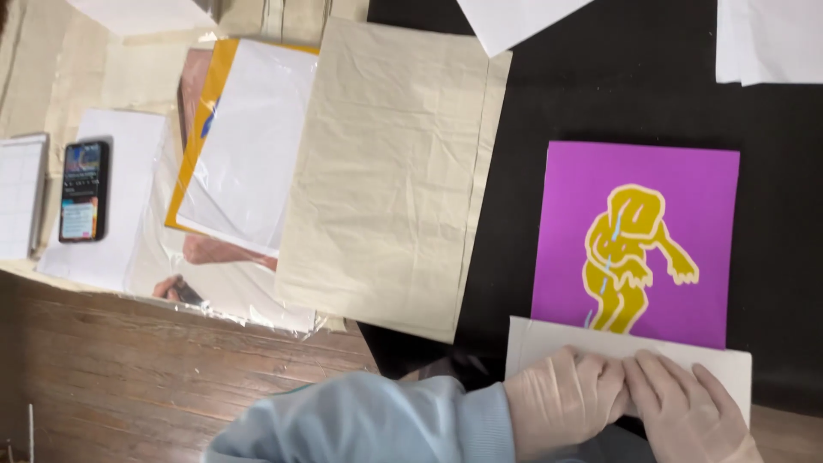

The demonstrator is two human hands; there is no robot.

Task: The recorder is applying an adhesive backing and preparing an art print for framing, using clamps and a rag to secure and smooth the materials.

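A purple print with a yellow figure lies on a black surface. A white sheet covers the print's near edge. Both my hands wear pale gloves and meet on this sheet. My left hand, in a light blue sleeve, has its fingers curled on the sheet's near part. My right hand lies beside it, fingertips touching the left hand's fingers and pressing the same sheet down.
A creased beige paper lies left of the print, overlapping the black surface. Further left are a white sheet on an orange-edged print, clear plastic film, a dark phone and a white pad. Brown wooden boards run along the near left.
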